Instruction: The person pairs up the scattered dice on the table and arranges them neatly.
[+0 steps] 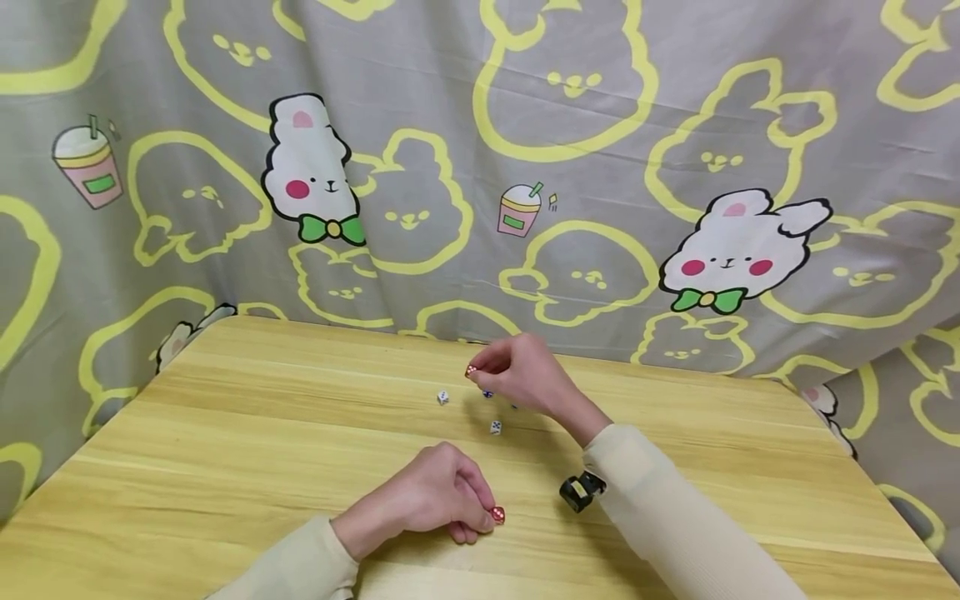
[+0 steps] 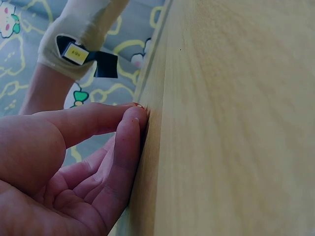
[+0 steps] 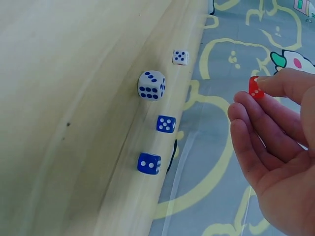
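Observation:
My right hand (image 1: 521, 375) is raised above the far part of the table, pinching a red die (image 3: 256, 87) between thumb and fingertips. Nearer the front, my left hand (image 1: 442, 492) rests low at the tabletop and pinches another red die (image 1: 498, 515); in the left wrist view the fingertips mostly hide it. Below the right hand lie two white dice, one to the left (image 1: 443, 398) and one nearer the front (image 1: 496, 427). Two blue dice (image 3: 166, 124) (image 3: 149, 163) sit side by side, partly covered by the right hand in the head view.
The wooden table (image 1: 225, 417) reaches back to a grey curtain (image 1: 435, 100) printed with yellow outlines and white rabbits. A black strap with a small mount (image 1: 581, 492) sits on the right sleeve.

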Available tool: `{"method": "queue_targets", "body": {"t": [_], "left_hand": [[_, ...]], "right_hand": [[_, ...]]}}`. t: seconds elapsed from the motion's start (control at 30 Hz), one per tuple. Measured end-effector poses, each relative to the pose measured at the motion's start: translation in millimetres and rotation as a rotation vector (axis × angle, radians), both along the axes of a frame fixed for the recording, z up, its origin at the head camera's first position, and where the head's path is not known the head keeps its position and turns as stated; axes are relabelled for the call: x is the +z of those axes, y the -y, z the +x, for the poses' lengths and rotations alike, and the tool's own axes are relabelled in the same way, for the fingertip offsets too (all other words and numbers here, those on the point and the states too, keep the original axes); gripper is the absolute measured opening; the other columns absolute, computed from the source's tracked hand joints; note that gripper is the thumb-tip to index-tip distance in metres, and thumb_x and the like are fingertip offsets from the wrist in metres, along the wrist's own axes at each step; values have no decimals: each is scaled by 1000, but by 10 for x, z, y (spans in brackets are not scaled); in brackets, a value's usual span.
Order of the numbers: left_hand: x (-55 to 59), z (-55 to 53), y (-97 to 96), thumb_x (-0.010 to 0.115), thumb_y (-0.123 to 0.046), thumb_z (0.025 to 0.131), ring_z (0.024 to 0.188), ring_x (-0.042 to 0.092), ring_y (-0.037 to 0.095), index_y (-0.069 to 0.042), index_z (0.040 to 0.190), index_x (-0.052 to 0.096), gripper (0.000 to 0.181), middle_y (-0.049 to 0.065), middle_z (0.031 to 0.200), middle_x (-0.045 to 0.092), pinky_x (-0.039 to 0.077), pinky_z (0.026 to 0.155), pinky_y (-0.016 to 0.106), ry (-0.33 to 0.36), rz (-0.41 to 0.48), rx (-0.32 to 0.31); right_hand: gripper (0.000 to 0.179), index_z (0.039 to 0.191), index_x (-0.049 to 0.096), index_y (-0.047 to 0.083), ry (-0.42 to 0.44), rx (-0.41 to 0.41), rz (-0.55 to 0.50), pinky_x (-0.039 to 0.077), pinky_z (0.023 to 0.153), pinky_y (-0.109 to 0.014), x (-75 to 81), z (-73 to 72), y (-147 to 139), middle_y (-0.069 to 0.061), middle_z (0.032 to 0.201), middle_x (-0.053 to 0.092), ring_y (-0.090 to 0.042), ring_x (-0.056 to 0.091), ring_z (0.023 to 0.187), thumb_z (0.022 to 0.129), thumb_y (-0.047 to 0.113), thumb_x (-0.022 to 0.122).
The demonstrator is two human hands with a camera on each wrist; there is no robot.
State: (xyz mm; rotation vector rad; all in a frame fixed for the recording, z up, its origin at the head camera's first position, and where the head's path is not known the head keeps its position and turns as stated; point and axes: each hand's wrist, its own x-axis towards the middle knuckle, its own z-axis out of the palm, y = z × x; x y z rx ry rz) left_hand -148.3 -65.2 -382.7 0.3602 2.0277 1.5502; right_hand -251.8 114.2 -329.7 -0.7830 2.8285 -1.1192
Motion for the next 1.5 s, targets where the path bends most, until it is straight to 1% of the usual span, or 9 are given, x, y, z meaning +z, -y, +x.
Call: {"method": "queue_targets", "body": {"t": [0.13, 0.3, 0.63, 0.77, 1.1, 1.5], "left_hand": [[-7, 3, -14, 85, 4, 79, 56, 70, 11, -1, 83, 75, 12, 11, 75, 79, 62, 56, 28, 0, 4, 4], [-10, 1, -22, 85, 4, 79, 55, 69, 11, -1, 83, 75, 12, 11, 73, 78, 61, 55, 28, -4, -2, 11], [-13, -1, -14, 84, 4, 80, 55, 69, 11, -1, 84, 75, 12, 11, 73, 78, 61, 55, 27, 12, -4, 11], [-11, 3, -15, 85, 4, 80, 55, 69, 11, -1, 83, 75, 12, 11, 74, 78, 61, 55, 28, 6, -7, 13], [-8, 10, -18, 85, 4, 80, 55, 69, 11, -1, 83, 74, 12, 11, 74, 79, 61, 55, 27, 4, -9, 17], [-8, 15, -21, 85, 4, 80, 55, 69, 11, -1, 83, 74, 13, 11, 74, 79, 61, 55, 28, 2, -5, 19]], "right_hand": [[10, 100, 85, 17, 18, -16, -6, 55, 67, -27, 26, 74, -81, 4, 91, 83, -4, 70, 76, 96, 22, 77], [10, 101, 84, 17, 35, -37, -13, 56, 70, -28, 76, 150, -174, 3, 92, 83, -6, 72, 79, 95, 21, 78], [9, 101, 84, 16, 15, -43, -22, 57, 71, -24, 12, 236, -304, 4, 91, 82, -6, 72, 77, 93, 19, 81], [9, 101, 85, 17, 31, -52, -31, 58, 72, -23, -13, 293, -342, 5, 92, 82, -6, 72, 79, 93, 19, 81], [8, 99, 84, 19, 65, -86, -14, 57, 74, -23, -94, 429, -420, 7, 91, 82, -5, 72, 80, 93, 23, 81], [6, 98, 84, 17, 71, -69, 5, 58, 75, -22, -133, 575, -513, 7, 91, 81, -6, 71, 82, 94, 19, 80]]}}
